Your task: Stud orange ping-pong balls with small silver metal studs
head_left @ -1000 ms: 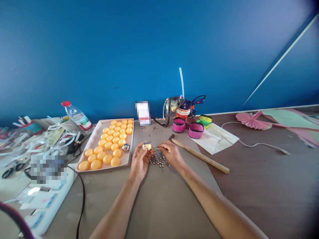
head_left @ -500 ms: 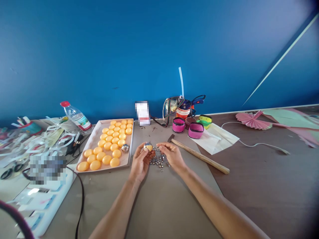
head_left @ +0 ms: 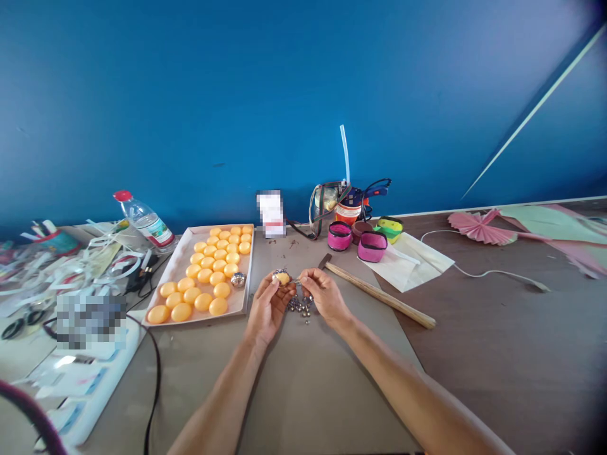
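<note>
Between the fingers of my left hand (head_left: pixel 266 308) is an orange ball (head_left: pixel 282 278), partly covered with small shiny silver pieces. My right hand (head_left: pixel 326 296) is close on its right, thumb and forefinger pinched together; whatever lies in the pinch is too small to make out. Below and between both hands, a loose heap of small silver studs (head_left: pixel 300 307) lies on the grey mat (head_left: pixel 327 392). To the left, a shallow white tray (head_left: pixel 184 243) holds many plain orange balls (head_left: pixel 205 275) and one silver-covered ball (head_left: pixel 238 279).
A hammer (head_left: pixel 379 294) lies right of my right hand. Behind it are pink fabric cups (head_left: pixel 372 246), white paper (head_left: pixel 412 262) and an orange-and-white container (head_left: pixel 348 213). A bottle (head_left: pixel 147 221), tangled white strips (head_left: pixel 109 253) and a black cable (head_left: pixel 156 373) occupy the left.
My right hand has shifted slightly left, its pinched fingers now nearer the ball. The left hand still holds the ball in about the same place.
</note>
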Motion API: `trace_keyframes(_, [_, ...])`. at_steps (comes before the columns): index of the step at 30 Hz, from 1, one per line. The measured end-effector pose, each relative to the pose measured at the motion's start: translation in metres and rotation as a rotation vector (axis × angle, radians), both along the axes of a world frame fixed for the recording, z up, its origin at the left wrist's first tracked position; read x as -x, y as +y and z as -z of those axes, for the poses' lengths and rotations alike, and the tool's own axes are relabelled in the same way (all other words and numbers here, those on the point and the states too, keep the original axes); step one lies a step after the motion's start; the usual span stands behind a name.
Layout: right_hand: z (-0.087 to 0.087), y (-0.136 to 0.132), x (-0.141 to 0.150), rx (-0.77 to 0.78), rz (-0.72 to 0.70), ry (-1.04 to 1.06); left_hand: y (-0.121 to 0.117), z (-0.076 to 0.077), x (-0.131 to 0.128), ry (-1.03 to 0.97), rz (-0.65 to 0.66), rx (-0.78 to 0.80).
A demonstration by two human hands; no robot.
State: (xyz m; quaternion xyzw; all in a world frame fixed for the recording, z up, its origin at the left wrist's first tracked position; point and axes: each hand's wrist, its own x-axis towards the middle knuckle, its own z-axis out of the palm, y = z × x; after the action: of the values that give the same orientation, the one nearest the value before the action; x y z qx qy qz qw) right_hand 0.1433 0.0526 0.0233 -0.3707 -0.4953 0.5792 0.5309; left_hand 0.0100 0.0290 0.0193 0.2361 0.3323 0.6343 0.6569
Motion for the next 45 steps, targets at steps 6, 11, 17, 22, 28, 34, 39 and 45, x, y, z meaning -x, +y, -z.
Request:
trace_keyframes(6, [0.0, -0.001, 0.002, 0.062, -0.08, 0.039, -0.001, 0.0, -0.001, -0.001, 0.024, -0.021])
trace_keyframes(11, [0.003, -0.001, 0.003, 0.044, -0.055, 0.023, -0.001, 0.0, -0.004, 0.014, -0.001, -0.052])
trace_keyframes(17, [0.004, -0.002, 0.003, -0.029, -0.044, -0.093, -0.001, 0.002, -0.005, 0.022, -0.003, -0.057])
trace_keyframes(22, [0.005, -0.002, 0.006, 0.002, -0.051, -0.056, -0.001, 0.007, -0.005, 0.035, -0.002, -0.039])
trace_keyframes(28, [0.008, -0.001, 0.007, 0.021, -0.055, -0.045, -0.002, 0.006, -0.007, 0.041, 0.002, -0.046])
trace_keyframes(34, [0.009, -0.001, 0.006, 0.044, -0.061, -0.069, -0.002, 0.004, -0.008, 0.062, -0.001, -0.069])
trace_keyframes(39, [0.004, -0.004, 0.006, 0.013, -0.05, -0.133, -0.003, 0.003, -0.008, 0.081, -0.012, -0.063])
trace_keyframes(45, [-0.004, -0.009, 0.006, 0.031, -0.053, -0.181, -0.004, 0.004, -0.007, 0.12, -0.02, -0.045])
